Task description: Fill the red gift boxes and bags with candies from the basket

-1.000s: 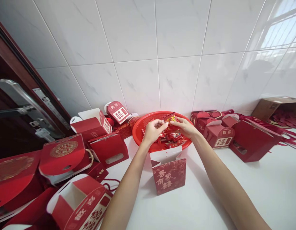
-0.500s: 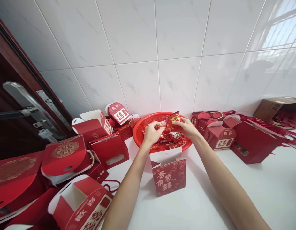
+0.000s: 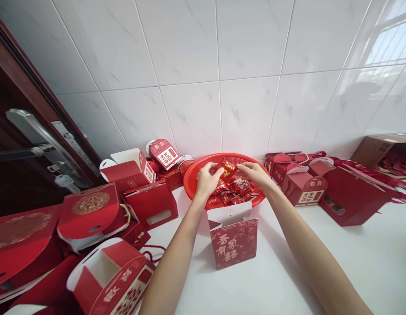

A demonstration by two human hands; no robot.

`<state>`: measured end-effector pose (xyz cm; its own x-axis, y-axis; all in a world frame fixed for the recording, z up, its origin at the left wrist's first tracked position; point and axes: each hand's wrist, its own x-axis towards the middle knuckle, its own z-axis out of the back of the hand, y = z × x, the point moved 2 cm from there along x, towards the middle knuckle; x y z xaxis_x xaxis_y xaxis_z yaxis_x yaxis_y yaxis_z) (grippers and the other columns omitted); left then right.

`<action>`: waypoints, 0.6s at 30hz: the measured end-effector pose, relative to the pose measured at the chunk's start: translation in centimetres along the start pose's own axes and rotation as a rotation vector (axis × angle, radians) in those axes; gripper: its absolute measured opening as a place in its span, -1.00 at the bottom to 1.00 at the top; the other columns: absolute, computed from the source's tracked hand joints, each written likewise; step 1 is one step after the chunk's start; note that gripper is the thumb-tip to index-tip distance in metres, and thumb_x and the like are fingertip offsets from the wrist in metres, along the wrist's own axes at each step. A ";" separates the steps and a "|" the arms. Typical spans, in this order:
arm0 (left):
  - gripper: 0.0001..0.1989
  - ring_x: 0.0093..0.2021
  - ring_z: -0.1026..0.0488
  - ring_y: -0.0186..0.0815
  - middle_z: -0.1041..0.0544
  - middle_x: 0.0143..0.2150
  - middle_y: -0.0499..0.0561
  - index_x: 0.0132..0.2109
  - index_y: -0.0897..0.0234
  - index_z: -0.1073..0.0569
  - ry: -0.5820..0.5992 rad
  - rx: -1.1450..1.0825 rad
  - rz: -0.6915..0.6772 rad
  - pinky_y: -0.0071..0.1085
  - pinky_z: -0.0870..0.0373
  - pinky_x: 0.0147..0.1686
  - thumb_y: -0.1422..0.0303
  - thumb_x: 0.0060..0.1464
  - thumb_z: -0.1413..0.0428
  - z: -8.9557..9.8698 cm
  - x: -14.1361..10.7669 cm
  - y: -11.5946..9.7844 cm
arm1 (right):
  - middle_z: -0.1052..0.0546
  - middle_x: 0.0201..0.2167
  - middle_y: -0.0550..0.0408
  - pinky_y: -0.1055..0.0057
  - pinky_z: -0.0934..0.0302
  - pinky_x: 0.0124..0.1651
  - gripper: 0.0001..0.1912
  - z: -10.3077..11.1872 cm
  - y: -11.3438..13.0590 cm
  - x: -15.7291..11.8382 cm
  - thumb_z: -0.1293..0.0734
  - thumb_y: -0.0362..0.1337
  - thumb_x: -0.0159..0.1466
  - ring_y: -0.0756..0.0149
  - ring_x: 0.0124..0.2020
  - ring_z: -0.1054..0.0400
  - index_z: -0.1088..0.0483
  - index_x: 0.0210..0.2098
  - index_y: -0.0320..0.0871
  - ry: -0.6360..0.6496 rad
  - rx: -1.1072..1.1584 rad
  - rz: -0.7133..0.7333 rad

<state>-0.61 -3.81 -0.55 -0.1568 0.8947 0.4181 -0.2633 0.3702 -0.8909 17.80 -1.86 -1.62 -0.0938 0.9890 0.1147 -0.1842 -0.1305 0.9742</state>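
Note:
Over the red plastic basket [image 3: 189, 186], a shiny red candy packet [image 3: 227, 169] with gold lettering is between my two hands. My left hand [image 3: 208, 180] has thumb and fingers closed on its left side. At the packet's right edge, the fingers of my right hand [image 3: 254, 175] are pinched together and appear to grip it. Several red wrapped candies [image 3: 240, 186] lie in the basket beneath. In front of the basket, between my forearms, stands a red paper gift box [image 3: 234, 245] with pale characters and an open top.
Red gift boxes crowd the left side, among them an open box [image 3: 107, 271] and a lidded box [image 3: 91, 210]. More boxes [image 3: 304, 186] and a large red bag [image 3: 357, 192] stand at right. A cardboard carton [image 3: 370, 148] is near the tiled wall [image 3: 248, 109]; a door handle [image 3: 41, 144] is far left.
The gold-lettered packet has moved left from my right hand to between both hands, and my left fingers now close on it. The view has shifted slightly.

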 end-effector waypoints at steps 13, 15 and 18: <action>-0.86 -0.40 -0.42 -0.30 -0.53 -0.47 -0.06 -0.42 0.27 -0.54 -0.064 -0.038 0.063 -0.41 -0.28 -0.33 0.28 -0.14 -0.24 0.5 0.0 0.0 | -0.56 -0.18 -0.16 0.22 -0.31 -0.16 -0.78 -2.4 0.8 -1.9 -0.48 -0.38 -0.01 -0.06 -0.11 -0.49 -0.49 -0.34 -0.18 0.497 -1.238 -0.177; -0.85 -0.41 -0.40 -0.31 -0.52 -0.48 -0.06 -0.43 0.27 -0.54 -0.058 -0.026 0.058 -0.41 -0.27 -0.35 0.28 -0.13 -0.24 0.5 0.0 0.0 | -0.55 -0.26 -0.09 0.24 -0.29 -0.19 -0.83 -2.4 0.6 -1.8 -0.47 -0.39 -0.01 -0.02 -0.16 -0.49 -0.47 -0.40 -0.16 0.528 -1.238 -0.167; -0.86 -0.42 -0.41 -0.31 -0.52 -0.49 -0.06 -0.43 0.27 -0.53 -0.053 -0.042 0.065 -0.41 -0.27 -0.36 0.29 -0.14 -0.24 0.5 0.0 0.0 | -0.50 -0.43 0.01 0.32 -0.24 -0.30 -0.83 -2.3 0.4 -1.6 -0.46 -0.45 -0.06 0.08 -0.29 -0.47 -0.40 -0.51 -0.14 0.525 -1.176 -0.159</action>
<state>-1.05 -3.93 -0.42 -0.2224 0.9034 0.3667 -0.2107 0.3226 -0.9228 15.65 -3.66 -1.85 -0.3129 0.8884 -0.3360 -0.9467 -0.2632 0.1857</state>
